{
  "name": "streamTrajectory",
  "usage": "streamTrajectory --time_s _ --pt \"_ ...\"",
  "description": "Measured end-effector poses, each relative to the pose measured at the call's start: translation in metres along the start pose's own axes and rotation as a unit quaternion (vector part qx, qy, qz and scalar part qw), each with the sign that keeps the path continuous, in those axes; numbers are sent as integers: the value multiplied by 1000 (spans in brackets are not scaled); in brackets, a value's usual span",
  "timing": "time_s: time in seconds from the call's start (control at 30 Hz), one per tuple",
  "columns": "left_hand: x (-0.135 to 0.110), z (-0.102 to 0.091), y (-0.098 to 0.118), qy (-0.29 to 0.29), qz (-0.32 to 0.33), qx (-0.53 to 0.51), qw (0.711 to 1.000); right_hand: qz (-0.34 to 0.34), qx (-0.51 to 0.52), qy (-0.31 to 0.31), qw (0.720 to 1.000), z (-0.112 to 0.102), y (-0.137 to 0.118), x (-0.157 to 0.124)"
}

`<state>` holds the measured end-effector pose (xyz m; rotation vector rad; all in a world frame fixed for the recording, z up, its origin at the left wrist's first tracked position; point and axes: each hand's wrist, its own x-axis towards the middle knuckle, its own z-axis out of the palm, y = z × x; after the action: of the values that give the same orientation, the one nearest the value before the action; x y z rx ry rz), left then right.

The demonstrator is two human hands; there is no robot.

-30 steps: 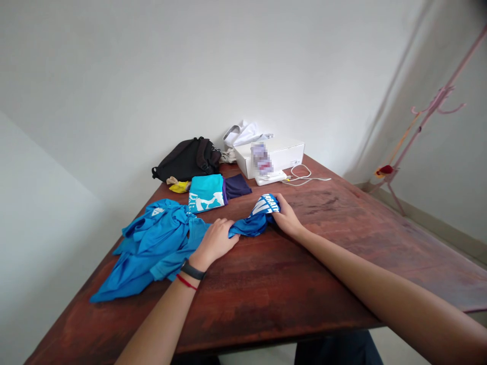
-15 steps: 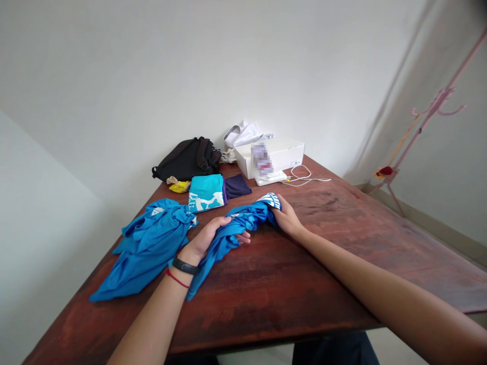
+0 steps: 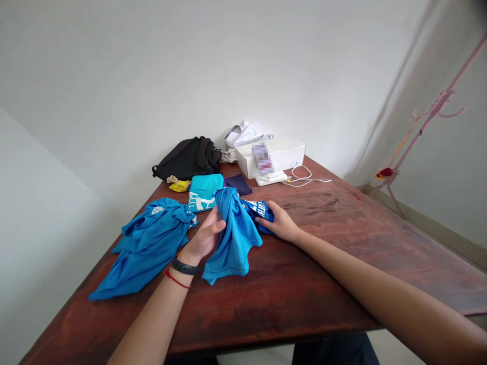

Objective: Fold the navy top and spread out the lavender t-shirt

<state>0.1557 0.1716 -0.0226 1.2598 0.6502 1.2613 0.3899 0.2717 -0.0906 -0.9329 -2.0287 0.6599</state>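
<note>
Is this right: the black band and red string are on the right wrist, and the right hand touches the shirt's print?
No: the head view shows the band and string on the left wrist. The right hand does touch the shirt's print.

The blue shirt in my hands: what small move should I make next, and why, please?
I would probably spread the blue shirt flat on the table, because it hangs crumpled from your left hand, while your right hand rests on its printed part.
</note>
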Motion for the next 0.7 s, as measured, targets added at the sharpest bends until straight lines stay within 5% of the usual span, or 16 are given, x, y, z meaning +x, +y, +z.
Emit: streamTrajectory --time_s 0.13,0.33,0.7 --pt "-1 -3 -5 -42 1 98 994 -29 -6 -91 995 2 2 -3" --pt "-1 -7 -9 16 21 204 979 -21 9 -102 995 2 2 -4" --pt "6 -5 -12 111 75 323 937 -25 -25 80 996 -2 -1 2"
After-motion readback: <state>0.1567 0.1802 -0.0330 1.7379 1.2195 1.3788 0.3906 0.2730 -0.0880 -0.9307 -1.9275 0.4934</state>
